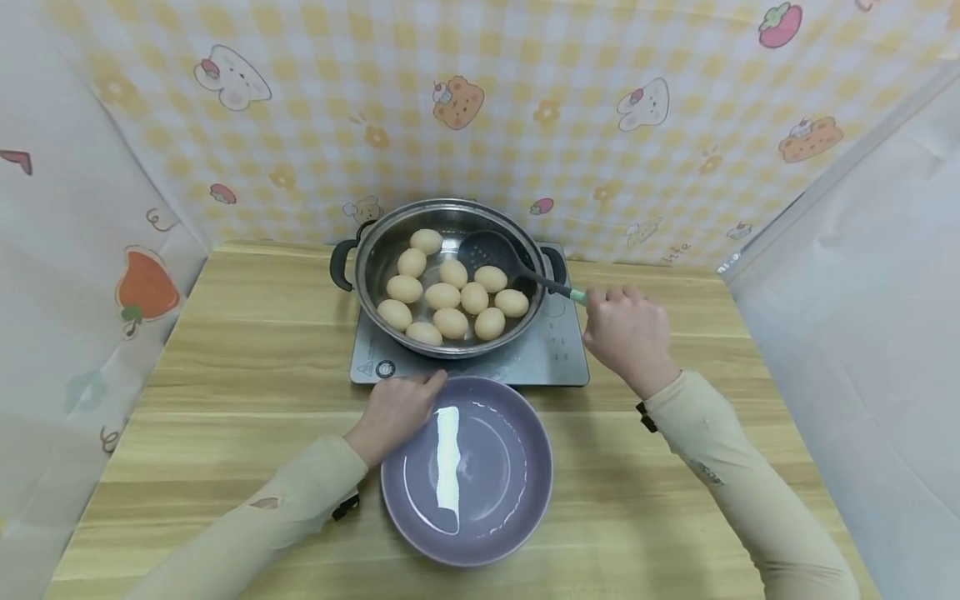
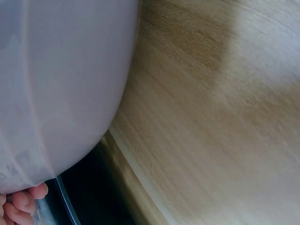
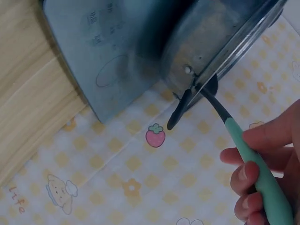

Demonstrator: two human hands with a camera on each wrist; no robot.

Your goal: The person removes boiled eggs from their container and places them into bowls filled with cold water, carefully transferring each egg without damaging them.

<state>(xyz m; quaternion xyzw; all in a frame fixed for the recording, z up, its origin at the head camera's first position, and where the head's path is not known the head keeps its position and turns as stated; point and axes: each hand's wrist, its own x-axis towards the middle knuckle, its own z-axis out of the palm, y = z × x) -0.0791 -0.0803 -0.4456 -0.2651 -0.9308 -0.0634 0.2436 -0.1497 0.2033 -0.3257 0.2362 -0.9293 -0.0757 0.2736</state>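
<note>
My right hand [image 1: 628,333] grips the green handle [image 3: 260,173] of a black slotted spoon [image 1: 491,252]. The spoon's perforated bowl is inside a steel pot [image 1: 375,312], beside several pale brown eggs [image 1: 442,296], and its shaft crosses the pot's right rim. With my left hand [image 1: 397,412] I hold a shallow purple plate [image 1: 517,467] by its far left rim, in front of the pot. The plate holds no eggs. In the left wrist view curled fingertips [image 2: 23,201] show at the plate's edge; the rest of that hand is hidden.
Beneath the pot is a flat grey induction cooktop [image 1: 566,367] on a wood-grain table [image 1: 255,375]. Black side handles [image 1: 341,265] stick out from the pot. A yellow checked sheet [image 1: 510,150] with cartoon prints hangs behind, and pale sheets [image 1: 862,275] flank both sides.
</note>
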